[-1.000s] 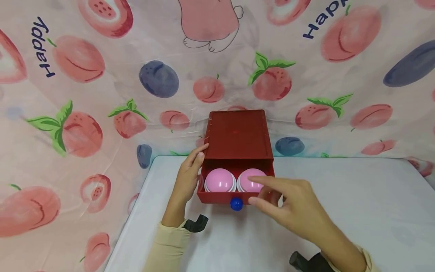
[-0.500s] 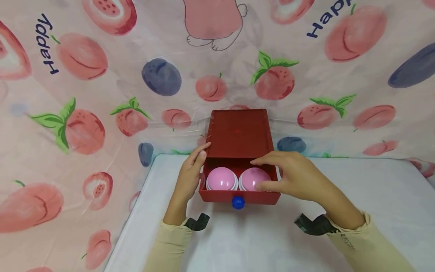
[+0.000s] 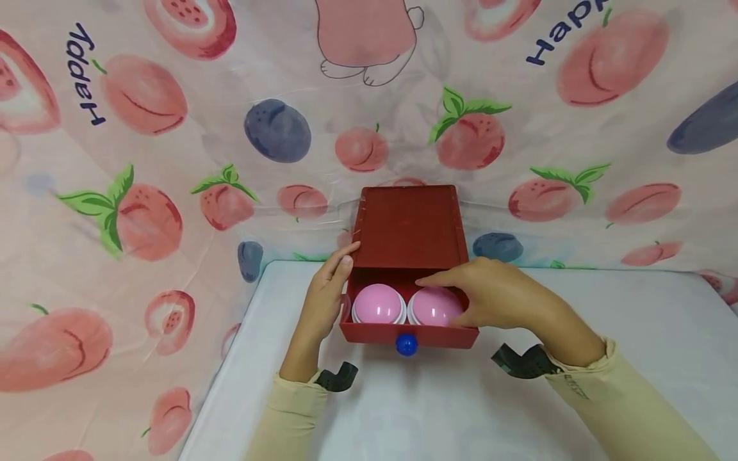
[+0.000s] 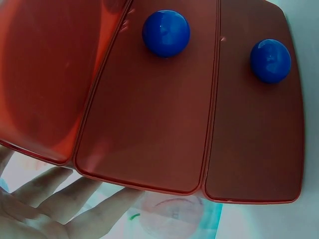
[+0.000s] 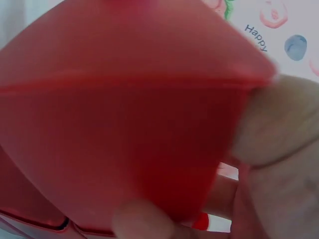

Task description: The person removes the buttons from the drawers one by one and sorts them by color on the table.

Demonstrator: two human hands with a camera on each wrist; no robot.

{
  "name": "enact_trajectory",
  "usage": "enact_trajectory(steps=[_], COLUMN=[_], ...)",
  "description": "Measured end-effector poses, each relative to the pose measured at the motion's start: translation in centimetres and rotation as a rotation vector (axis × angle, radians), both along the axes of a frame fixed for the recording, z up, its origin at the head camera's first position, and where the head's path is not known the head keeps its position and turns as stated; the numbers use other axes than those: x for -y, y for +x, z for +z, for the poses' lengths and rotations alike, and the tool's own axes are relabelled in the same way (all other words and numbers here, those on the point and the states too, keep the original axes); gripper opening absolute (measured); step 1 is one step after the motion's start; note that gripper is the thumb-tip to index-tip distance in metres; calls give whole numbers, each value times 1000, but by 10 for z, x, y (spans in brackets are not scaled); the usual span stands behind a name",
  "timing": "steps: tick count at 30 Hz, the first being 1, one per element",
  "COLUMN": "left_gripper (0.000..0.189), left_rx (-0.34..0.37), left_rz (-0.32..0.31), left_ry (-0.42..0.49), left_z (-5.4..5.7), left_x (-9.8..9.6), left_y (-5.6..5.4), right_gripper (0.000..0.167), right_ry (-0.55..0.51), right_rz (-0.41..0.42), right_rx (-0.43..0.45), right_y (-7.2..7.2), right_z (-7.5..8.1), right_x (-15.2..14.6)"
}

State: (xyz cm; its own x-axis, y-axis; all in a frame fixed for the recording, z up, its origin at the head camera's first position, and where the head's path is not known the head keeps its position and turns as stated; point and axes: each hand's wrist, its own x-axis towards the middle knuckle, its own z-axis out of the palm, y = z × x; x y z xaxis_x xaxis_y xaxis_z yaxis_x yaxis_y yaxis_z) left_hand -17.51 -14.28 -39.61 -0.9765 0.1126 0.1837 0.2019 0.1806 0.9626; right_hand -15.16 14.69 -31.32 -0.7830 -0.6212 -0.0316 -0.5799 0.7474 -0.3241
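A dark red drawer box [image 3: 408,224] stands with its top drawer [image 3: 369,333] pulled out, a blue knob [image 3: 406,344] on the front. Two pink domed containers with white bases sit side by side inside: the left pink container [image 3: 378,303] and the right pink container [image 3: 434,306]. My right hand [image 3: 496,291] curves around the right one, forefinger behind it and thumb at its right front. Its other fingers are partly hidden. My left hand [image 3: 325,294] rests with extended fingers against the box's left side. In the left wrist view its fingers [image 4: 75,196] lie along that side.
Lower drawer fronts [image 4: 144,109] with blue knobs show shut in the left wrist view. The box stands on a white table [image 3: 415,410], backed by a fruit-printed cloth [image 3: 392,128]. The red drawer wall [image 5: 114,144] fills much of the right wrist view.
My right hand has moved from in front of the drawer to around the right pink container, then closed in on it. My left hand stays at the box's side.
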Motion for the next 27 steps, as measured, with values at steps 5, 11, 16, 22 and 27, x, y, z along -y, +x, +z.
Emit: enact_trajectory(steps=[5,11,16,22,27], left_gripper=[39,40,40,40,40], left_rx=[-11,-27,-33,-44,-51], left_rz=[-17,-8,-5,-7,8], left_ry=[8,-14,-14,-11,-28], left_z=[0,1,0,-1,-2], left_x=[-1,0,1,1,0], left_y=[0,0,0,-1,-1], right_gripper=[59,55,54,54,58], right_ry=[-9,-14,-26,-44,-62], right_rz=[36,28,15,-30,-38], right_rx=[-16,-39,-50,-31,-18], right_y=[-3,-4,-4,-1,2], right_z=[-4,-4,-2,7,12], right_x=[-1,3,5,3,2])
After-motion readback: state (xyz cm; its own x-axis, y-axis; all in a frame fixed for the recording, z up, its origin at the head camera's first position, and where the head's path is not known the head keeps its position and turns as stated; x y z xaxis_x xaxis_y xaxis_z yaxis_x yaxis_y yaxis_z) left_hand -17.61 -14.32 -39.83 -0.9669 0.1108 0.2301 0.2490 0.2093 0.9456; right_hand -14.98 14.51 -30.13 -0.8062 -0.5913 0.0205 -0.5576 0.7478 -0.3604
